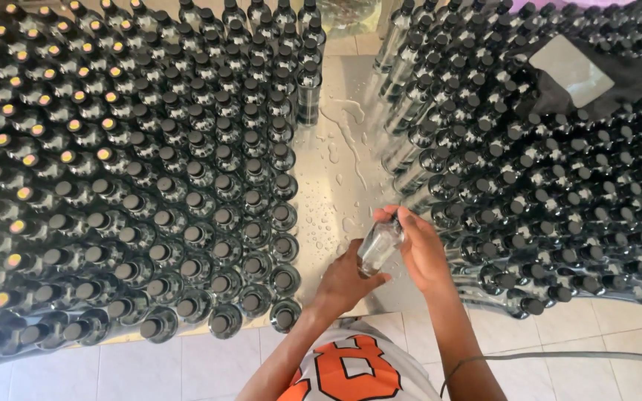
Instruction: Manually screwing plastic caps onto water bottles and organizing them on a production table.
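A small clear glass bottle sits between the person's two hands, held just above the wet strip of pale, shiny worktop that runs up the middle of the view. The left hand comes up from below, its fingers curled around the lower part of the bottle with the thumb pressed against the glass. The right hand closes over the upper end, fingers bent and pinching the bottle's top (whether a cap is on it cannot be told, since the hand covers it). The bottle is tilted, its top leaning towards the right hand.

On the left stands a dense block of clear bottles with black caps, packed in rows; further left the same kind of bottles carry yellow and pink dots on their tops. On the right, another dense block of black-capped bottles fills the worktop, with a dark cloth holding a pale square patch lying on top of them. Water droplets and streaks glisten on the bare strip. Below, a white shirt with orange lettering and a pale tiled floor show.
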